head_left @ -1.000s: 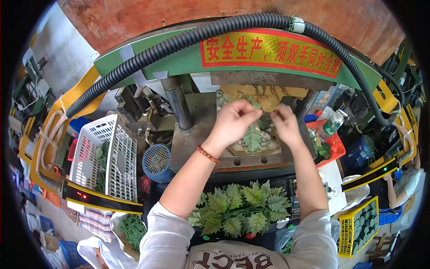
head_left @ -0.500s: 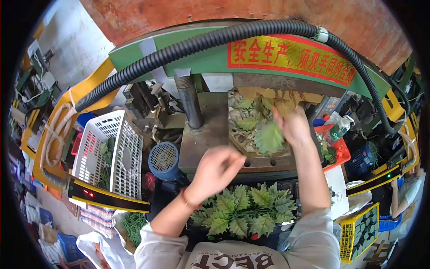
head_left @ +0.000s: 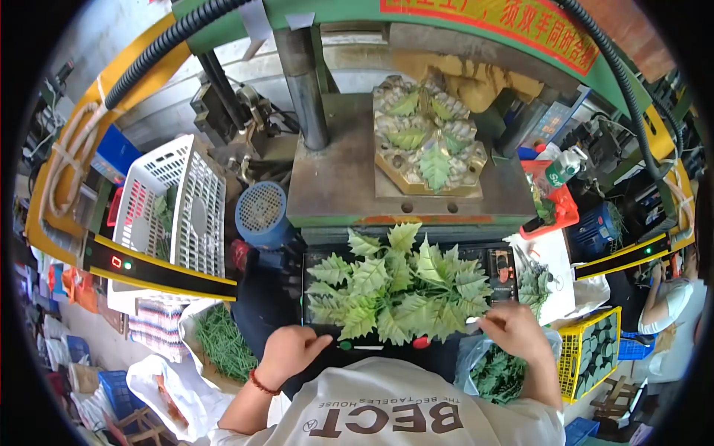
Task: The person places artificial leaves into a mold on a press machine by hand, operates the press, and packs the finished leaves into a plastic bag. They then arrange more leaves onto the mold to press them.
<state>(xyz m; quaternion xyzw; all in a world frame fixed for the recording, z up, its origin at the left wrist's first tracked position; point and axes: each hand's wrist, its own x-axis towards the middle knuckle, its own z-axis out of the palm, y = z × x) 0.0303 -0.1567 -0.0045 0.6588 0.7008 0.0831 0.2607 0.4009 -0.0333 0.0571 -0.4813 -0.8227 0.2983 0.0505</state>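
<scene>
My left hand, with a beaded bracelet on the wrist, is at the left end of a black control panel. Its fingers are curled, thumb out, and nothing shows in them. My right hand is at the panel's right end, fingers curled in, also with nothing visible in them. Between the hands, a heap of green artificial leaves covers the panel. Beyond it, a metal mould sits on the press bed, with several leaves laid on it.
A white basket and blue motor stand left of the press. At right are a red basket with a bottle, and a yellow crate. Light-barrier bars flank the panel. Another person is at far right.
Both hands have drawn back from the press to the panel's near edge. The leaf by my right hand now lies on the mould. The left bar's display changed, and the view has tilted down.
</scene>
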